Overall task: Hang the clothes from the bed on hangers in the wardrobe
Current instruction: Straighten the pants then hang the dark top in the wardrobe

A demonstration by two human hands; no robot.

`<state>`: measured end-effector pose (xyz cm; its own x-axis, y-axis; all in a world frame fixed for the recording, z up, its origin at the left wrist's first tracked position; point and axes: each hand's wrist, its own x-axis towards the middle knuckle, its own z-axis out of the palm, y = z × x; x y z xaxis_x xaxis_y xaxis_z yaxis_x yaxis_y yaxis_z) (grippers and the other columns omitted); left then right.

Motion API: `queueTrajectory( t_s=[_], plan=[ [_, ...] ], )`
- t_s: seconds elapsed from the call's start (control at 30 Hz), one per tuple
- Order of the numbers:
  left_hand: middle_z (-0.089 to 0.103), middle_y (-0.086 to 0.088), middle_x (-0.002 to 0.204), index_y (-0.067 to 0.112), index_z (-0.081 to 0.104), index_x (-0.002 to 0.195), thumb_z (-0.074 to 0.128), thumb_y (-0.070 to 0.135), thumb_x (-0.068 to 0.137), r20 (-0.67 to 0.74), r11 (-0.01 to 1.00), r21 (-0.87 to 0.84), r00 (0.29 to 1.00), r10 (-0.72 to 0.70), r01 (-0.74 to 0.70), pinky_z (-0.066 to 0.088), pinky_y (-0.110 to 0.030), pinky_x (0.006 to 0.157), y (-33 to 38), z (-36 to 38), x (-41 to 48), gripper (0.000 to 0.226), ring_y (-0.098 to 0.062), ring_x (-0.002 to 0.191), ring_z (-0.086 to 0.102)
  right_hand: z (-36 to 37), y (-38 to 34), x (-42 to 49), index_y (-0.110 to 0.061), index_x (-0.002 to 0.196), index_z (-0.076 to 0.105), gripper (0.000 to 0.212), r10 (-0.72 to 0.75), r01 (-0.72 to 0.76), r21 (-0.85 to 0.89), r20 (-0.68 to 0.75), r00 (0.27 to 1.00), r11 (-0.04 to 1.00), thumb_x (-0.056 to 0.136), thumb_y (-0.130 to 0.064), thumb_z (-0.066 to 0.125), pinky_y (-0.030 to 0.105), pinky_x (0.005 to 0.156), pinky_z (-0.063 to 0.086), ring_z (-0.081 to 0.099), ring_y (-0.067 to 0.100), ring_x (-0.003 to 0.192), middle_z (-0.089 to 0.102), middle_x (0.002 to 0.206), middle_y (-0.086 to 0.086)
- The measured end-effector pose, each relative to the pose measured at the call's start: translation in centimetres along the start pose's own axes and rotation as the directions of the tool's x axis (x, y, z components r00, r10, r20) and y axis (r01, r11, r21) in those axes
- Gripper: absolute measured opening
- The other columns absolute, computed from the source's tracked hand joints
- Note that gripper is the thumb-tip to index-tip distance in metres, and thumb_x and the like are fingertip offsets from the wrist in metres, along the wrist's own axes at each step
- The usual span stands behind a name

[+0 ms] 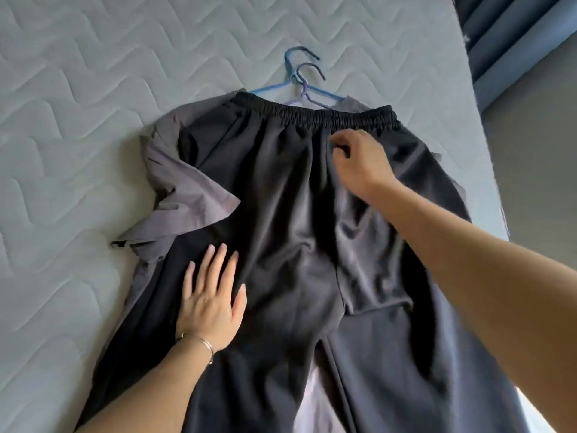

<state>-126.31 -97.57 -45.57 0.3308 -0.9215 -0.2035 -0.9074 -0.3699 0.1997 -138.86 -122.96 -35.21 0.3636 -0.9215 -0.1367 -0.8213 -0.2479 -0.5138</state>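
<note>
Black trousers (pixel 281 198) with an elastic waistband lie spread flat on the bed, waistband at the far end. Under them lies a grey shirt (pixel 184 195), its sleeve sticking out at the left. Two plastic hangers, one blue (pixel 268 86) and one lilac (pixel 304 89), poke out from beneath the waistband, hooks pointing away from me. My left hand (pixel 212 295) rests flat on the trousers' left leg, fingers straight. My right hand (pixel 359 160) is just below the waistband, fingers curled and pinching the black fabric.
The pale quilted mattress (pixel 78 120) stretches to the left and far side. Its right edge runs along a grey floor (pixel 530 151), with blue curtains (pixel 505 35) at the top right.
</note>
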Motion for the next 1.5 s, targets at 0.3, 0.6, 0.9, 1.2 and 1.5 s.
queueTrajectory(
  t_s=[0.3,0.6,0.9,1.2,1.5],
  plan=[
    [0.029,-0.007,0.145,0.013,0.033,0.135,0.040,0.039,0.077,0.006,0.996,0.066,0.998,0.057,-0.057,0.008,-0.041,0.112,-0.6,1.2,0.5,0.063,-0.025,0.138,0.021,5.2,-1.6,14.0,-0.009,0.134,0.038,0.046,0.158,-0.137,-0.220,0.080,0.984,0.966,0.089,-0.015,0.039,0.043,0.107,0.029,0.034,0.033,0.132,0.042,0.140,0.017],
    [0.045,-0.011,0.142,0.013,0.038,0.133,0.041,0.036,0.077,-0.079,0.996,0.053,0.994,0.074,-0.070,0.011,-0.041,0.111,-1.0,1.5,0.6,0.060,-0.025,0.134,0.031,1.4,-2.9,11.6,-0.008,0.115,0.058,0.035,-0.024,0.010,-0.062,-0.231,0.973,0.998,0.096,-0.028,0.037,0.040,0.091,0.038,0.050,0.034,0.112,0.055,0.122,0.017],
    [0.030,-0.003,0.152,0.016,0.038,0.139,0.020,0.050,0.086,0.092,1.000,0.005,0.996,-0.019,0.018,0.012,-0.040,0.112,-0.3,-1.0,0.9,0.066,-0.020,0.142,0.024,-5.1,-6.3,-4.2,-0.012,0.087,0.057,0.023,-0.129,0.130,0.011,-0.075,0.989,0.991,0.095,-0.027,0.042,0.031,0.054,0.031,0.046,0.021,0.063,0.052,0.067,-0.001],
    [0.053,0.004,0.126,0.021,0.025,0.139,0.054,0.061,0.075,0.155,0.233,-0.953,0.971,-0.183,0.196,0.042,-0.036,0.101,7.4,-21.6,-7.3,0.080,-0.019,0.116,0.053,-17.2,-13.7,-23.1,-0.029,0.102,0.061,0.020,-0.176,0.163,0.274,0.025,0.984,0.948,0.087,-0.018,0.052,0.012,0.048,0.034,0.045,0.001,0.052,0.055,0.064,-0.009],
    [0.057,-0.010,0.079,0.005,0.041,0.111,0.040,0.012,0.090,-0.023,0.436,-0.896,0.975,-0.221,0.078,0.046,-0.016,0.034,9.9,-41.2,-19.6,0.023,-0.021,0.061,0.059,-32.0,-25.5,-36.4,-0.023,0.094,0.070,0.024,-0.268,0.277,0.278,-0.071,0.961,0.920,0.091,-0.037,0.051,0.015,0.045,0.035,0.040,0.015,0.050,0.054,0.050,-0.011]
  ],
)
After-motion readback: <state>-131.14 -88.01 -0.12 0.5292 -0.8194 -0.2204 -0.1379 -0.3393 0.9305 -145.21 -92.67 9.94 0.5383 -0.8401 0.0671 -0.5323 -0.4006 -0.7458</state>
